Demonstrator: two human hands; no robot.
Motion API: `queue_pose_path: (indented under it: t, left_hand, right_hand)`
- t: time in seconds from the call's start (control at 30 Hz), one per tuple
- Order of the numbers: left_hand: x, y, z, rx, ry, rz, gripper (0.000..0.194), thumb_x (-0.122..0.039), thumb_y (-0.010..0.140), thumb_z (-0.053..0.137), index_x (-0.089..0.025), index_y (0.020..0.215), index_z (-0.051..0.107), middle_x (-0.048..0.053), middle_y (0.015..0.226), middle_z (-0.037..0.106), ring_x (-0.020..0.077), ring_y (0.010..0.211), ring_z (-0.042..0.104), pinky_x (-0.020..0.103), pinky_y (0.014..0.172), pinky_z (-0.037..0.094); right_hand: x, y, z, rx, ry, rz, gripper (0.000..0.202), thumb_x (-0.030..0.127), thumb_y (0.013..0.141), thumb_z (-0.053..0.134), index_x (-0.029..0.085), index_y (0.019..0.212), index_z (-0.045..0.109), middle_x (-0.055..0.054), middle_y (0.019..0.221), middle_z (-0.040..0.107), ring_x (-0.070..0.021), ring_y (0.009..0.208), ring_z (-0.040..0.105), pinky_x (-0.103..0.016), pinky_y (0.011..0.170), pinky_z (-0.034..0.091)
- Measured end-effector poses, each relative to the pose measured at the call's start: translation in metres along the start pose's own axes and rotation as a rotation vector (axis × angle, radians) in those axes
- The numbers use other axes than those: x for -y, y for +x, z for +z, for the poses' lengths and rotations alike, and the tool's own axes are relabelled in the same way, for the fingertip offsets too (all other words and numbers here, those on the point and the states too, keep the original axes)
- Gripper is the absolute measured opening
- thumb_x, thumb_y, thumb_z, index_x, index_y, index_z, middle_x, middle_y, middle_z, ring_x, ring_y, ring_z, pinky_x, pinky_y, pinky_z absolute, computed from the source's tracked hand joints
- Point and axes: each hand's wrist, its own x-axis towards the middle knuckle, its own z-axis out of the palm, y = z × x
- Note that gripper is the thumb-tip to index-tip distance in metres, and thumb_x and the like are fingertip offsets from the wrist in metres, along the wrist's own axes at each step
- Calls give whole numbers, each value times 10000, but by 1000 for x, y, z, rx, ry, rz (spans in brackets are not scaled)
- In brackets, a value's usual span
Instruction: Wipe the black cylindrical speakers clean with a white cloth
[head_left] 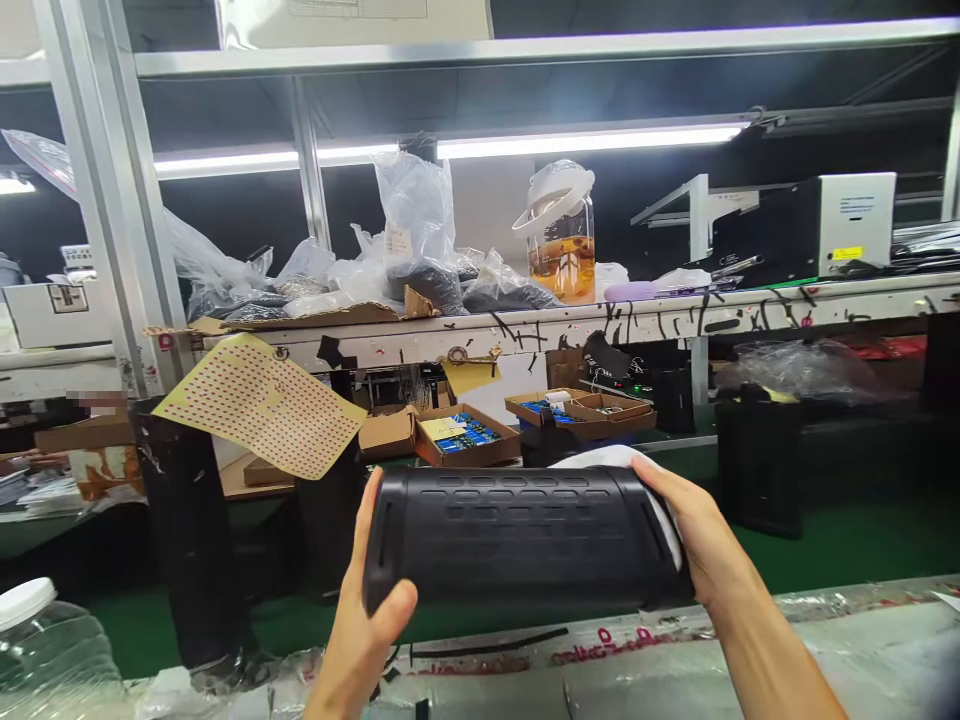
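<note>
A long black plastic casing (pixel 517 540), shaped like a portable speaker with rows of rounded slots, is held up level in front of me. My left hand (pixel 367 620) grips its left end, thumb on the near face and fingers round the edge. At the right end my right hand (pixel 697 530) is closed on the casing, with most of its fingers hidden. A white cloth (pixel 607 457) lies between my right hand and the casing, showing along the top and right end.
Cardboard boxes with blue parts (pixel 472 432) sit behind the casing. A yellow sticker sheet (pixel 262 400) hangs from the shelf edge (pixel 420 335). Above are plastic bags (pixel 416 230) and a jar of amber liquid (pixel 562 250). A clear bottle (pixel 56 650) stands near left.
</note>
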Motion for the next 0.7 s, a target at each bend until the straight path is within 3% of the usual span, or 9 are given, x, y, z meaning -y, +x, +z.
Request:
queue_pose_path:
  t: [0.13, 0.23, 0.4, 0.5, 0.63, 0.7]
  left_hand:
    - [3, 6, 6, -138, -191, -285, 648, -533, 770, 693, -310, 1355, 523, -22, 1435, 505, 236, 1433, 263, 351, 1203, 118]
    - [1, 8, 7, -177, -280, -386, 535, -508, 847, 615, -318, 1341, 537, -31, 1376, 564, 208, 1432, 258, 353, 1201, 127]
    - [1, 8, 8, -255, -295, -375, 525, -582, 830, 593, -302, 1273, 606, -34, 1311, 618, 205, 1441, 209, 345, 1198, 108]
    - [-2, 7, 9, -246, -294, -343, 557, -632, 838, 532, -274, 1254, 628, -12, 1313, 617, 226, 1420, 286, 343, 1185, 219]
    - [-10, 3, 12, -182, -275, -302, 620, -665, 865, 447, -266, 1323, 568, 8, 1337, 599, 232, 1371, 393, 332, 1162, 285]
    - [-14, -3, 16, -176, -254, -270, 645, -675, 866, 430, -296, 1385, 489, -4, 1396, 546, 223, 1375, 388, 318, 1155, 290]
  right_hand:
    - [4, -12, 10, -68, 28, -220, 473, 489, 558, 837, 173, 899, 753, -46, 820, 723, -192, 692, 649, -220, 580, 521]
    - [3, -14, 15, -86, 35, -278, 471, 490, 536, 845, 176, 876, 761, -36, 809, 719, -181, 676, 632, -203, 560, 501]
    - [1, -10, 15, -114, 41, -298, 469, 490, 509, 850, 188, 858, 768, -28, 832, 718, -198, 742, 640, -217, 605, 514]
    - [1, -9, 13, -147, 40, -276, 487, 500, 478, 851, 204, 855, 766, -14, 825, 715, -191, 747, 636, -211, 599, 510]
    - [0, -4, 13, -230, 18, -270, 481, 496, 451, 829, 196, 819, 756, -14, 838, 712, -192, 817, 631, -202, 662, 503]
    - [-5, 2, 11, -270, -49, -297, 448, 525, 499, 778, 186, 791, 740, -21, 797, 699, -198, 792, 622, -233, 672, 500]
